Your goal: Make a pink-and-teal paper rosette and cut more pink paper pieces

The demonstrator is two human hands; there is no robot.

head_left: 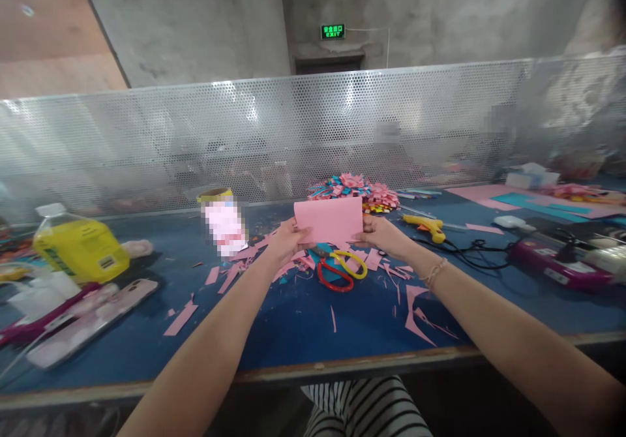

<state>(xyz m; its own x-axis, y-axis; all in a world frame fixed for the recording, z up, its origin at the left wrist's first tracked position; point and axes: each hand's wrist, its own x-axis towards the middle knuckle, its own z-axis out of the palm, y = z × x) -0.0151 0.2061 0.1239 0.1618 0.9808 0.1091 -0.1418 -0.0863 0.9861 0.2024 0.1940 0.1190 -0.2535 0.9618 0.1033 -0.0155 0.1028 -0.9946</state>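
Note:
A pink sheet of paper (328, 220), its top edge looking rounded as if folded over, is held up above the table between both hands. My left hand (288, 238) pinches its left lower corner, thumb in front. At the right lower corner my right hand (384, 235) grips it the same way, with a bracelet on that wrist. Just below the paper lies a pair of scissors (337, 271) with one red and one yellow handle, its blades partly hidden. Pink paper scraps (415, 310) are strewn around it. Behind the paper sits a pile of pink, blue and yellow paper pieces (349, 186).
On the left stand a bottle of yellow liquid (81, 248) and a tin (215, 195), near a phone (98, 323). To the right are a yellow glue gun (425, 227), a purple power strip (557, 264) and pink sheets (476, 197). A perforated metal screen (274, 137) borders the table's back.

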